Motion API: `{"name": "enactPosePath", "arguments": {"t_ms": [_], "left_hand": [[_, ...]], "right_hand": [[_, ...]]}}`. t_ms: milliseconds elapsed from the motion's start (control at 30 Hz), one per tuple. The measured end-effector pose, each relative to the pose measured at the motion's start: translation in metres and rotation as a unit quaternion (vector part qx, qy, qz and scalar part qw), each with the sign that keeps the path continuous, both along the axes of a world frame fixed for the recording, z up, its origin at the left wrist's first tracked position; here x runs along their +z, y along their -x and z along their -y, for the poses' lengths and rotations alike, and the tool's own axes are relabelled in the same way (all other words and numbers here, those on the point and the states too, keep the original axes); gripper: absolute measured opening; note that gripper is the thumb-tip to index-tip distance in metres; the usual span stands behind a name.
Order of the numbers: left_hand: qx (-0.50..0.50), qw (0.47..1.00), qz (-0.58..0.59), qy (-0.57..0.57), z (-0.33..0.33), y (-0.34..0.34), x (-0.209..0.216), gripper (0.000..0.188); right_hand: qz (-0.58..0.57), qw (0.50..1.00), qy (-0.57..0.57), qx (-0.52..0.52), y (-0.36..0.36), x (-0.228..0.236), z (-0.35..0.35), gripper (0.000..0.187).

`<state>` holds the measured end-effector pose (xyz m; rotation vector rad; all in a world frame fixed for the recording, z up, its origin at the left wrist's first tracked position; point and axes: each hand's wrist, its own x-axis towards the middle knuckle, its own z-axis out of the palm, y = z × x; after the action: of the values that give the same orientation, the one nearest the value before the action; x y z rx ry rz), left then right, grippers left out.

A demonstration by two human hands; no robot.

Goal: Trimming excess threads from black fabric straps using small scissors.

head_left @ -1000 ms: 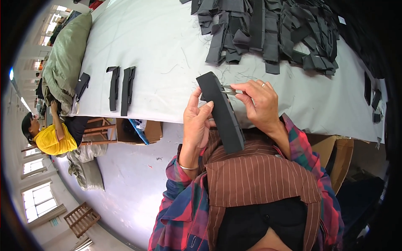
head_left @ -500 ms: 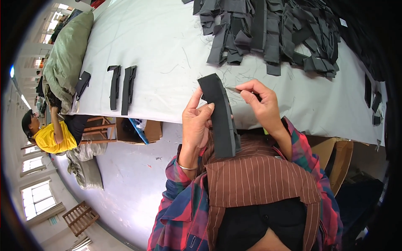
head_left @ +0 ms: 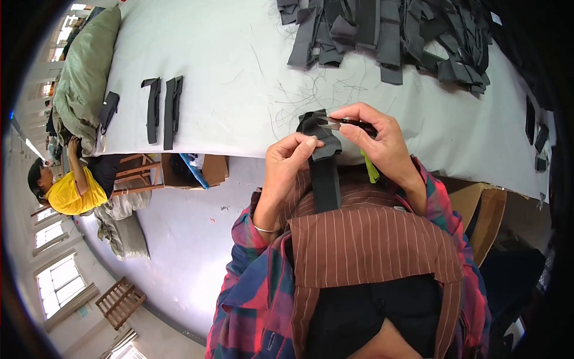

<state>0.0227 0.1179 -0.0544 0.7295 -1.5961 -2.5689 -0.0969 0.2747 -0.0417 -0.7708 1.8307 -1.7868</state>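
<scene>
My left hand (head_left: 288,169) pinches a dark grey fabric strip (head_left: 326,182) near its folded upper end, just off the table's front edge. The strip's lower part hangs down in front of my striped apron. Between the fingers of my right hand (head_left: 382,142) is a pair of thread snips (head_left: 353,124) with a dark handle. Their pale metal tip meets the top end of the strip. Something bright yellow-green (head_left: 371,167) hangs below my right hand; what it belongs to is hidden. Loose dark threads lie on the white cloth just beyond the strip.
A heap of dark grey strips (head_left: 388,36) covers the far right of the white-covered table (head_left: 215,102). Two strips (head_left: 172,113) lie at the left. A large green sack (head_left: 89,72) stands near a person in yellow (head_left: 75,191). Cardboard boxes (head_left: 215,170) sit below the table.
My right hand has moved left and brought the snips against the strip. The strip's top is now folded over, and my left hand grips closer to that end. The view has shifted slightly.
</scene>
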Motion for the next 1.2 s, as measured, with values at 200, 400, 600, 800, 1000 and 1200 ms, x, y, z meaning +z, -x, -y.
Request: {"name": "enactPosePath", "arguments": {"t_ms": [200,400,600,800,1000,1200], "left_hand": [[-0.001,1.000,0.001,-0.028,0.000,0.003,0.000,0.028],[-0.023,0.999,0.023,-0.023,0.000,0.004,0.002,0.039],[-0.008,0.999,0.021,-0.042,-0.005,0.005,0.008,0.044],[-0.017,0.999,-0.010,-0.045,-0.008,-0.004,0.000,0.049],[-0.044,0.999,-0.014,-0.004,-0.010,-0.005,0.003,0.049],[-0.059,0.998,-0.010,0.020,-0.009,-0.008,0.000,0.049]], "right_hand": [[-0.020,0.996,-0.068,0.053,-0.007,0.004,-0.016,0.015],[-0.093,0.987,-0.105,0.076,-0.013,0.008,-0.024,0.013],[-0.186,0.971,-0.132,0.076,-0.015,0.009,-0.024,0.011],[-0.164,0.973,-0.139,0.079,-0.007,0.013,-0.026,0.010],[-0.225,0.963,-0.136,0.054,-0.005,0.000,-0.010,0.009],[-0.258,0.958,-0.122,0.033,-0.010,-0.009,0.000,0.007]]}}
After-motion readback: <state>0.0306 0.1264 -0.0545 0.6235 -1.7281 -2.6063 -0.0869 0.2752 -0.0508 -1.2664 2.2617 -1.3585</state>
